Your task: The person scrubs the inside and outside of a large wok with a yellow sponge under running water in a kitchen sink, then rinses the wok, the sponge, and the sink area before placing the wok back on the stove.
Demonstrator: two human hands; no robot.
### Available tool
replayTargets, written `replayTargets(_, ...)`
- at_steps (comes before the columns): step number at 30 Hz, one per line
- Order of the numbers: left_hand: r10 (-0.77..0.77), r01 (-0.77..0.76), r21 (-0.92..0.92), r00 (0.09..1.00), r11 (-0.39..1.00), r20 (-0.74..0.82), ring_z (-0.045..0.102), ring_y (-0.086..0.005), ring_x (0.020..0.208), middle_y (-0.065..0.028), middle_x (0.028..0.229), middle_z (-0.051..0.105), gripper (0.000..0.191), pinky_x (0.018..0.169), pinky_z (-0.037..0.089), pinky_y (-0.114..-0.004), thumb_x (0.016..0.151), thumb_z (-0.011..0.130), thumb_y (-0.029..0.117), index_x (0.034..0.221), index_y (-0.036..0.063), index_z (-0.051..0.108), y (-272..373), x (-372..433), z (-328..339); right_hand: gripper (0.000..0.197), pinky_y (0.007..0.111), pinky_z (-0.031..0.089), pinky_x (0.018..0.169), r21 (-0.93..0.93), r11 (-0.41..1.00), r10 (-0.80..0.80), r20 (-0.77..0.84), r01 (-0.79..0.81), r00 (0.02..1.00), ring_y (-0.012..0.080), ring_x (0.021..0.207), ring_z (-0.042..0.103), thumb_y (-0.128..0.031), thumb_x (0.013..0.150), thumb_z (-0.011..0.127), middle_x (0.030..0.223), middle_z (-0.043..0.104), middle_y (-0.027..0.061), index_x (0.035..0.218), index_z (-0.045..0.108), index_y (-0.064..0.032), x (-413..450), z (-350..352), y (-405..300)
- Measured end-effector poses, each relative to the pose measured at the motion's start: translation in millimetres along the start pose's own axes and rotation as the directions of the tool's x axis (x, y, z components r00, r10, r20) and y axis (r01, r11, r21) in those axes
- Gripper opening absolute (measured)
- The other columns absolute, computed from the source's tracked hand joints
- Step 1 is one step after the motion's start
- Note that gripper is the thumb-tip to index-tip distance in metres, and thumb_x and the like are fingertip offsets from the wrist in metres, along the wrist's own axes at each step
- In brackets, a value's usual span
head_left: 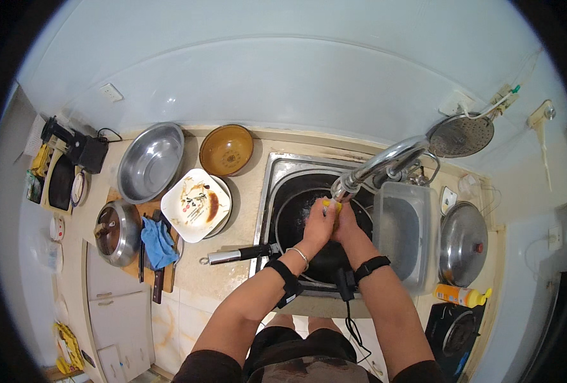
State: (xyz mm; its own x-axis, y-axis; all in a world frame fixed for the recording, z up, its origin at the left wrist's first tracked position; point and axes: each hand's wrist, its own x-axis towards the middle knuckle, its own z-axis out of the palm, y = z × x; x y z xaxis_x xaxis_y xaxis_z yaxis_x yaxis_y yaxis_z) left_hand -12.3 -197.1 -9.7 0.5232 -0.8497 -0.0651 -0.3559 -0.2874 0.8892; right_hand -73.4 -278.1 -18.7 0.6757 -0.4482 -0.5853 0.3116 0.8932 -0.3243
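Note:
My left hand (318, 225) and my right hand (345, 224) press together beneath the spout of a chrome faucet (344, 187). Between them they grip a small yellow item, seemingly a sponge (331, 205), which the fingers mostly cover. Below the hands, a black frying pan (288, 215) rests in the stainless steel sink (265, 191). Its black and steel handle (235, 255) juts left over the sink's edge. My forearms hide part of the pan.
Right of my hands stands a clear plastic tub (429, 230), near a large metal lid (465, 244) and a yellow bottle (460, 295). At left are soiled white plates (197, 206), a brown bowl (227, 149), a steel basin (151, 160), a blue cloth (159, 243), a knife (158, 287) and a lidded pot (125, 239).

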Motion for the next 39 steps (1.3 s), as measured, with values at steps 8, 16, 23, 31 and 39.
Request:
replayTargets(8,0.115,-0.117,-0.026,0.991,0.993,-0.060,0.049,-0.0437,0.096,-0.0250,0.102,0.053,0.035,0.083,0.039,-0.045,0.094,0.033,0.030,0.106,0.0008,0.049,-40.5,4.1,-1.3,0.036,0.039,0.047,0.078,-0.267,0.961,0.020,-0.213,-0.078,0.977,0.0249,0.091,0.058,-0.037,0.090,0.046,0.102,0.057,0.0090,0.110,0.051,-0.0072,27.6,-12.3,27.0)
replayTargets(16,-0.279,0.286,-0.532,0.955,0.797,0.095,0.055,-0.0226,0.088,-0.0130,0.100,0.058,0.034,0.078,0.043,-0.035,0.095,0.039,0.031,0.106,0.0018,0.052,-29.5,24.5,14.3,0.042,0.036,0.045,0.068,-0.808,0.557,-0.416,-0.072,0.191,0.906,0.0254,0.086,0.058,-0.037,0.092,0.042,0.100,0.059,0.0135,0.109,0.056,-0.0011,4.3,-4.9,16.6)
replayTargets(23,-0.382,0.318,-0.562,0.924,0.764,0.004,0.053,-0.0193,0.088,-0.0091,0.099,0.056,0.029,0.080,0.044,-0.034,0.094,0.037,0.022,0.112,0.0037,0.051,-41.5,43.1,12.7,0.036,0.037,0.048,0.068,-0.426,0.904,-0.054,-0.194,-0.034,0.980,0.0215,0.084,0.058,-0.037,0.091,0.043,0.099,0.058,0.0066,0.113,0.051,-0.0096,-31.6,33.5,-3.7)
replayTargets(31,0.200,-0.175,0.223,0.975,0.959,-0.097,0.054,-0.0410,0.093,-0.0239,0.099,0.057,0.029,0.080,0.043,-0.046,0.090,0.044,0.020,0.111,-0.0011,0.046,-3.0,-5.0,-17.7,0.032,0.033,0.048,0.064,-0.638,0.758,-0.046,-0.255,-0.133,0.966,0.0222,0.077,0.059,-0.031,0.087,0.052,0.089,0.060,0.0075,0.106,0.055,-0.0058,2.9,7.5,-1.0)
replayTargets(39,0.240,-0.220,0.182,0.966,0.958,-0.094,0.057,-0.0436,0.085,-0.0244,0.093,0.060,0.032,0.074,0.045,-0.050,0.090,0.046,0.029,0.098,0.0004,0.055,-6.8,22.9,-8.2,0.039,0.036,0.049,0.064,-0.864,0.480,-0.435,-0.085,0.151,0.896,0.0255,0.085,0.057,-0.032,0.083,0.056,0.094,0.058,0.0118,0.108,0.056,-0.0017,7.3,-8.4,0.9)
